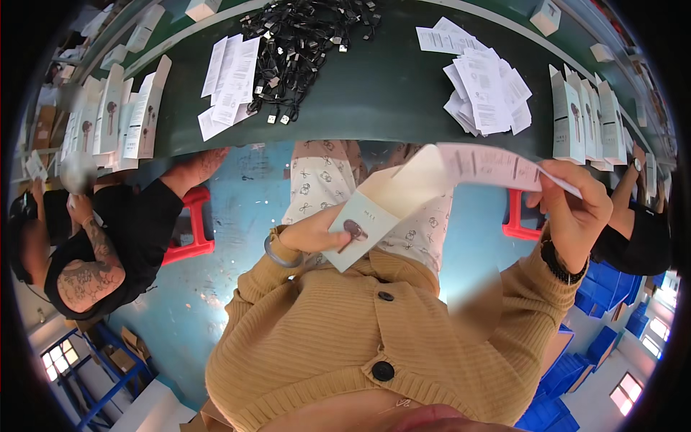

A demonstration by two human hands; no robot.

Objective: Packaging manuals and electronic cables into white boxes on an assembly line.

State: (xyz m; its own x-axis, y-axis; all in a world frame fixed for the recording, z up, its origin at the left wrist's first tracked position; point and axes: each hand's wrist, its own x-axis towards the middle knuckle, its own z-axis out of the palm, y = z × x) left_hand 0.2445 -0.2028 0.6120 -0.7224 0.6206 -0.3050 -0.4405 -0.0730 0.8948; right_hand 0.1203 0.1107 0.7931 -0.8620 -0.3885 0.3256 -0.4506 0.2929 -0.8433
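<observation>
Small carton [365, 225] in the left hand [317, 229], curved paper leaflet [493, 164] in the right hand [574, 207]

The carton was tilted above the person's lap, its smooth, pale grey-blue card showing a dark, rounded product picture below a short line of lettering too small to read. The left hand was closed around its lower part, thumb across the front. Its top was open, the plain, creamy flap raised. The right hand pinched the leaflet's far end between thumb and fingers; the thin, glossy sheet bowed toward the flap, overlapping it. Whether it entered the carton could not be told. Its fine print was blurred.

Beyond lay a smooth, dark green table [381, 90]. On it, thin black cables [291, 54] formed a tangled heap with metal plugs, between a left pile of white printed sheets [232, 79] and a right, fanned pile of leaflets [484, 90]. Tall open boxes [149, 111] stood upright at the left, and matching cartons [567, 119] at the right, with similar dark pictures.

The person wore a ribbed tan cardigan [317, 327] with round dark buttons.
</observation>
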